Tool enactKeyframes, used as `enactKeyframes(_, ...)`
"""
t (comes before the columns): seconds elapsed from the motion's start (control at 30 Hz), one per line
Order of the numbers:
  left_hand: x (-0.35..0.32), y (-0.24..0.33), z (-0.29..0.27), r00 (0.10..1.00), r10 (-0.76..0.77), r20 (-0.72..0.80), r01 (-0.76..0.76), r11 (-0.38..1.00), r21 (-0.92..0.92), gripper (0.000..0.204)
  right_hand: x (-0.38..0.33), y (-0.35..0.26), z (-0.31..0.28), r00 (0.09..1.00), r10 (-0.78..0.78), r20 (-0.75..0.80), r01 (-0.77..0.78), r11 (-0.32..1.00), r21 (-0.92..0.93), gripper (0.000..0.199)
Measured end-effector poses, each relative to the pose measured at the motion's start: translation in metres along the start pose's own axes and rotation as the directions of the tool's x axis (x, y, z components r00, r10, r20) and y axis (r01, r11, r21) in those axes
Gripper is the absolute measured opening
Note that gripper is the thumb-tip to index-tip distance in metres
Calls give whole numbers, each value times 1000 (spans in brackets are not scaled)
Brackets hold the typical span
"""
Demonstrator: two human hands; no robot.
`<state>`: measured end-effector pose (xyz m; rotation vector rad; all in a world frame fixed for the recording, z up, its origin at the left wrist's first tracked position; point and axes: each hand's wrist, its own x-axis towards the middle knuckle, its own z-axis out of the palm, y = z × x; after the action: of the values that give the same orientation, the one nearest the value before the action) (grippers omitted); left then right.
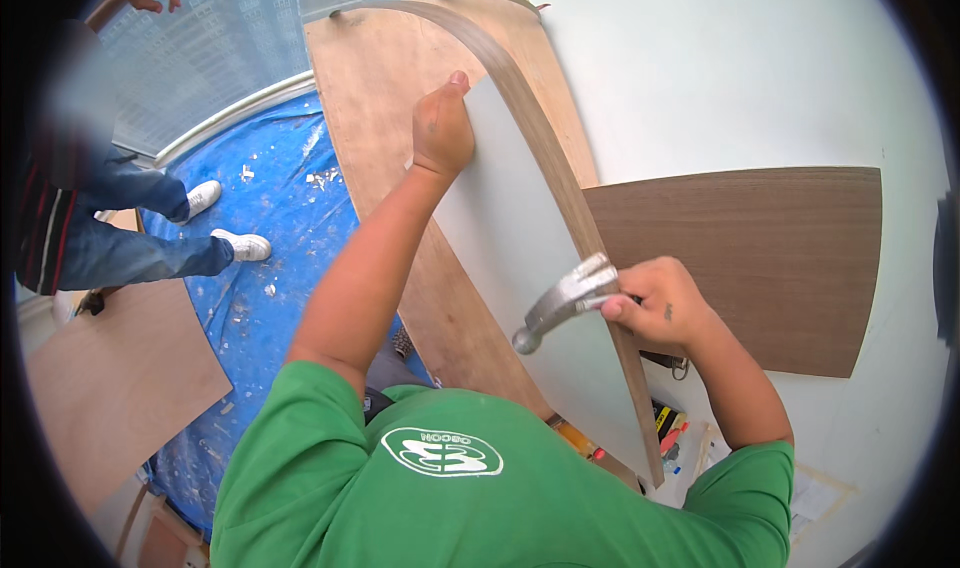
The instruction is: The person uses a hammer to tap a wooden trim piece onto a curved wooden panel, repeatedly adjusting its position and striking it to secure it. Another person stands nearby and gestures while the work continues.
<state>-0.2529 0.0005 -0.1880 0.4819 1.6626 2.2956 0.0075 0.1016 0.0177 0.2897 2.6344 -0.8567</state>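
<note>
Your left hand (442,128) gripped the far edge of the grey panel (520,238), your right hand (660,303) closed around a steel hammer (562,303)

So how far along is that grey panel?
Done: a wood-grain panel already sits on the white wall. In hand: the left hand steadies the grey panel on edge; the right hand holds a hammer against it. Left: fixing it; no nails are visible.
</note>
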Motion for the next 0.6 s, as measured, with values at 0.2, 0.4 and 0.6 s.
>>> enactKeyframes(0.2,9,-9,0,996,-88,5,88,983,-161,48,69,-2,-20,999,21,36,-23,998,54,70)
enactKeyframes(0.4,8,-23,-10,998,63,9,-62,995,-80,39,144,-20,-34,999,23,25,-26,991,134,77)
enactKeyframes(0.6,12,-40,-14,877,480,-12,-441,814,378,21,165,-19,-32,994,93,-53,-83,982,173,78)
